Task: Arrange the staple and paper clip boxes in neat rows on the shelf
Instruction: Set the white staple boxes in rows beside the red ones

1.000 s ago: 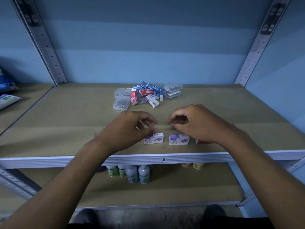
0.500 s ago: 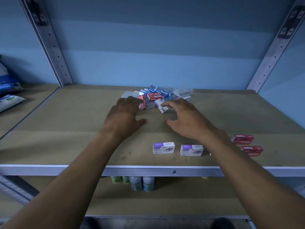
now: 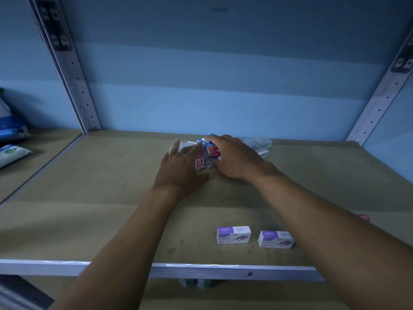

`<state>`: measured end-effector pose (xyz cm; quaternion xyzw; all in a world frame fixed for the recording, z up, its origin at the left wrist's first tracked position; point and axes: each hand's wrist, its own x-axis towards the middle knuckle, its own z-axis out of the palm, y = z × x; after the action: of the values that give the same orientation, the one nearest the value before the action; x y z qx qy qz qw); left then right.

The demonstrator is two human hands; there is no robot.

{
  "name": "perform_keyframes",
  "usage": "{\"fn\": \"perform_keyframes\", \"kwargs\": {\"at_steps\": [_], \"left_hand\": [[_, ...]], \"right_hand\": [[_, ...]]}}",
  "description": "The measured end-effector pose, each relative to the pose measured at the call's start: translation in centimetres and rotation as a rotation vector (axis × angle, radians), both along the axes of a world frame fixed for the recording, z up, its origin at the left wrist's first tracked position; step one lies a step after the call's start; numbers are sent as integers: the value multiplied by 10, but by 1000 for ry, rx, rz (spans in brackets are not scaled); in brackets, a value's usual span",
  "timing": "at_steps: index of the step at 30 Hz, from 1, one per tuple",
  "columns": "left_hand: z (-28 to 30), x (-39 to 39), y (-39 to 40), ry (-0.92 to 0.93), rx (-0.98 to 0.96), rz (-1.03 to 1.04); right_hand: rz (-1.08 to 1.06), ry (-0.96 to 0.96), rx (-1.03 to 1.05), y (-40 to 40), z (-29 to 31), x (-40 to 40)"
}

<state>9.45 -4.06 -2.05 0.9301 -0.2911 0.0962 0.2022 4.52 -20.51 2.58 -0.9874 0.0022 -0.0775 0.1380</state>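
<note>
We saw a pale blue wall (image 3: 223,97) behind a brown shelf board (image 3: 89,198) edged in white metal (image 3: 44,266). Perforated grey uprights (image 3: 76,86) rose at its back corners. The light was dim and bluish.

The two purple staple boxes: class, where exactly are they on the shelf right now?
In the head view, the two purple staple boxes sit side by side near the shelf's front edge, right of centre, beside the right forearm.

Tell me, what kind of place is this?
Probably a shop's stockroom or store aisle. A metal-framed shelf with perforated uprights holds purple staple boxes in a row, a jumbled pile of small boxes at the back, and packaged goods sit next door.
</note>
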Motion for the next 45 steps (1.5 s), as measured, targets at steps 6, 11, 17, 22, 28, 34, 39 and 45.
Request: {"fn": "perform_keyframes", "kwargs": {"at_steps": [6,11,17,22,28,34,39,45], "left_hand": [[2,-2,-7,-45,-40,9],[12,-14,-5,-118,-145,26],[34,-29,-7,-70,-271,15],[51,-47,0,-29,-345,-52],[53,-78,16,20,-307,-128],[43,-94,19,92,-228,-161],[38,-96,18,117,-150,-270],[31,-94,18,68,-103,-299]], "right_hand": [[13,-54,4,-1,-7,3],[24,-158,37,-6,-13,1],[-42,-263,362,-13,12,-20],[-108,-239,407,-23,26,-63],[-161,-161,525,-30,14,-118],[-107,-13,312,-29,10,-142],[-91,5,209,-32,9,-149],[-35,40,155,-35,8,-149]]}}
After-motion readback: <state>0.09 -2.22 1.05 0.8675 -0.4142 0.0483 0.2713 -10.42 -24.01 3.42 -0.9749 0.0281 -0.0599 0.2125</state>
